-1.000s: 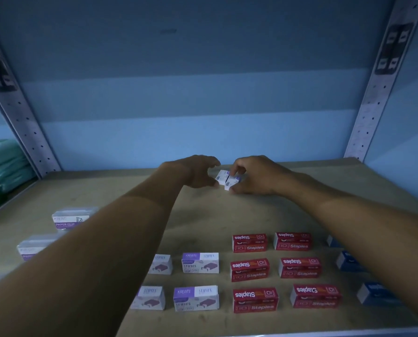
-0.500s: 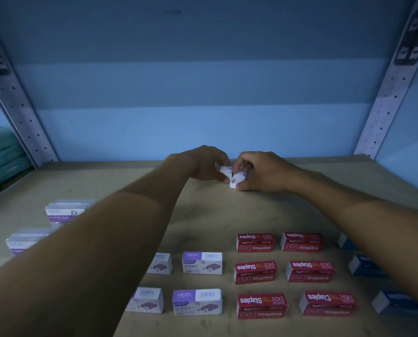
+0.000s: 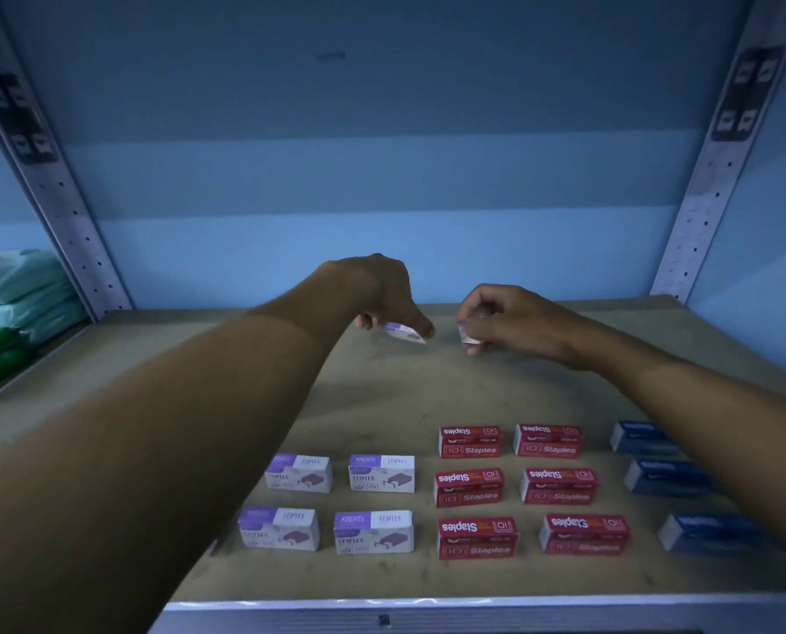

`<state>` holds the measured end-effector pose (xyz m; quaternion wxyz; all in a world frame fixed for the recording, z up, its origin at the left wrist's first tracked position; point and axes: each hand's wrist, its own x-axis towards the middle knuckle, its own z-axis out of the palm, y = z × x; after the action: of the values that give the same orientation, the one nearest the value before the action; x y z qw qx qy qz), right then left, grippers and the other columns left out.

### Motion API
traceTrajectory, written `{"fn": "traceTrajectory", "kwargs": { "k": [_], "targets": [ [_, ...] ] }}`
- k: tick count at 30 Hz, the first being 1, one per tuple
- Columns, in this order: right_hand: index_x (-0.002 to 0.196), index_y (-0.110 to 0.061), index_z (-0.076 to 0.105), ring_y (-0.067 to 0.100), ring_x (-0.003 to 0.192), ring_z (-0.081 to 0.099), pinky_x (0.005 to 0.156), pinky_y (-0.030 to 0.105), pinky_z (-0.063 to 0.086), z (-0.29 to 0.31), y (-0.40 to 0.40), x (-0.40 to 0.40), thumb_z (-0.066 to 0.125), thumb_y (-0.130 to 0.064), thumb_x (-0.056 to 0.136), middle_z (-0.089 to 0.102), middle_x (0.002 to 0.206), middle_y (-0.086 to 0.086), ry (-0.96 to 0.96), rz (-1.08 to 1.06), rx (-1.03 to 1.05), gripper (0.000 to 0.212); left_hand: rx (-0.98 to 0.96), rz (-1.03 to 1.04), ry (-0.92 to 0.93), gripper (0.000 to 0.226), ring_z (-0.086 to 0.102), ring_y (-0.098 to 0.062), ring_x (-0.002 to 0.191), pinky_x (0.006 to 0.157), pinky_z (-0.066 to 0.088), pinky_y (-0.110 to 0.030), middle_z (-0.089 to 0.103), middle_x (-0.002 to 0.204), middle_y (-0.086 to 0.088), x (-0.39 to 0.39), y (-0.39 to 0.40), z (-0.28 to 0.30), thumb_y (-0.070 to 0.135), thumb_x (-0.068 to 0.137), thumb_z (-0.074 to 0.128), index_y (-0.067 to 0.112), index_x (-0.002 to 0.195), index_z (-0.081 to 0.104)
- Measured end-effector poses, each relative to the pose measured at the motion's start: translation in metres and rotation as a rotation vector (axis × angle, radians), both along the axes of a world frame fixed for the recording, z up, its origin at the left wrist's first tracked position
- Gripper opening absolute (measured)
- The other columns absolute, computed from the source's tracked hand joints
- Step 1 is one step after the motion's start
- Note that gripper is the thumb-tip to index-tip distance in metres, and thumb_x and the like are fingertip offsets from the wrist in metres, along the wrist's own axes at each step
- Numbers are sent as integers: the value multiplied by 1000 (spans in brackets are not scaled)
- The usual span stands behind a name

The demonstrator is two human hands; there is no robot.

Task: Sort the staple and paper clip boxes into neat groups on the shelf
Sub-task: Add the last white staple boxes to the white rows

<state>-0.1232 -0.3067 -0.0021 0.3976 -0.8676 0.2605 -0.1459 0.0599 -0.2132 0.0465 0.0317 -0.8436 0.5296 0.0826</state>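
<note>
Above the back of the shelf board (image 3: 427, 395), my left hand (image 3: 382, 290) pinches a small purple-and-white staple box (image 3: 402, 331), tilted. A hand's width to its right, my right hand (image 3: 505, 318) grips a second small pale box (image 3: 466, 335), mostly hidden by the fingers. Near the front lie several purple-and-white staple boxes (image 3: 381, 473), several red Staples boxes (image 3: 470, 441) in two columns, and three blue boxes (image 3: 665, 477) at the right, partly under my right forearm.
Perforated metal uprights (image 3: 69, 208) stand at both back corners against a blue wall. Green and pale packets (image 3: 11, 295) are stacked on the neighbouring shelf at the left. The shelf's metal front lip (image 3: 427, 606) runs along the bottom.
My hands were together at the back of the shelf on two touching boxes. They have lifted and moved apart, each carrying one box. The paper clip boxes at the left are now hidden by my left arm.
</note>
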Motion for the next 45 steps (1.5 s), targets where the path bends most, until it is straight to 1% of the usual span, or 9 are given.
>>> {"fn": "traceTrajectory", "kwargs": {
  "k": [4, 7, 15, 23, 26, 31, 36, 40, 45],
  "targets": [
    [101, -18, 68, 2, 72, 72, 60, 13, 45, -2, 9, -1, 68, -13, 89, 71, 101, -2, 46, -31, -65, 13, 86, 87, 24, 51, 71, -22, 70, 87, 57, -34, 75, 87, -7, -11, 8, 9, 60, 73, 72, 10, 83, 66],
    [105, -19, 68, 9, 85, 70, 54, 7, 44, -4, 15, -1, 71, -8, 85, 73, 101, -3, 25, -10, -63, 23, 195, 127, 59, 55, 71, -25, 81, 92, 56, -38, 74, 98, -9, -17, 12, 11, 57, 76, 71, 7, 97, 70],
    [102, -29, 69, 9, 91, 67, 69, 28, 53, -8, 21, 2, 74, -10, 82, 72, 94, -8, 19, 11, -220, 28, 358, 191, 101, 59, 66, -26, 88, 98, 52, -38, 71, 108, -13, -27, 16, 6, 57, 83, 65, 3, 107, 68],
    [108, -24, 69, 8, 91, 70, 74, 22, 57, -14, 24, -2, 79, -10, 83, 75, 97, -6, 41, 19, -262, 31, 384, 181, 103, 63, 65, -25, 85, 102, 49, -38, 71, 112, -11, -40, 22, -3, 58, 86, 61, 3, 116, 66],
    [109, -29, 68, 6, 94, 67, 81, 23, 55, -8, 27, -6, 77, -12, 84, 71, 101, -8, 16, -9, -261, 31, 336, 193, 113, 69, 64, -23, 80, 98, 49, -36, 71, 110, -8, -41, 29, -2, 66, 82, 61, 6, 114, 67],
    [106, -35, 67, 0, 100, 63, 85, 19, 50, -8, 33, -11, 68, -16, 90, 69, 108, -10, -74, -71, -299, 26, 51, 114, 73, 55, 64, -17, 73, 86, 54, -33, 69, 88, 0, -37, 45, -1, 69, 70, 71, 16, 84, 65],
    [119, -36, 66, 4, 99, 59, 80, 17, 46, -7, 39, -11, 69, -21, 92, 64, 118, -11, 11, -76, -347, 32, -197, 8, 121, 47, 59, -16, 111, 93, 49, -32, 63, 122, 5, -38, 76, -14, 45, 76, 78, 24, 117, 67],
    [125, -35, 65, 6, 105, 55, 84, 22, 42, -8, 42, -13, 67, -19, 92, 62, 124, -11, 53, -84, -360, 36, -279, -31, 163, 49, 55, -14, 117, 88, 41, -24, 58, 132, 7, -37, 90, -21, 35, 81, 77, 25, 127, 62],
    [126, -27, 66, 10, 109, 58, 87, 23, 46, -12, 42, -14, 67, -15, 93, 65, 130, -4, 97, -79, -384, 35, -340, -50, 230, 40, 57, -12, 112, 86, 44, -24, 61, 128, 8, -33, 91, -25, 27, 82, 78, 27, 120, 67]
  ]
}}
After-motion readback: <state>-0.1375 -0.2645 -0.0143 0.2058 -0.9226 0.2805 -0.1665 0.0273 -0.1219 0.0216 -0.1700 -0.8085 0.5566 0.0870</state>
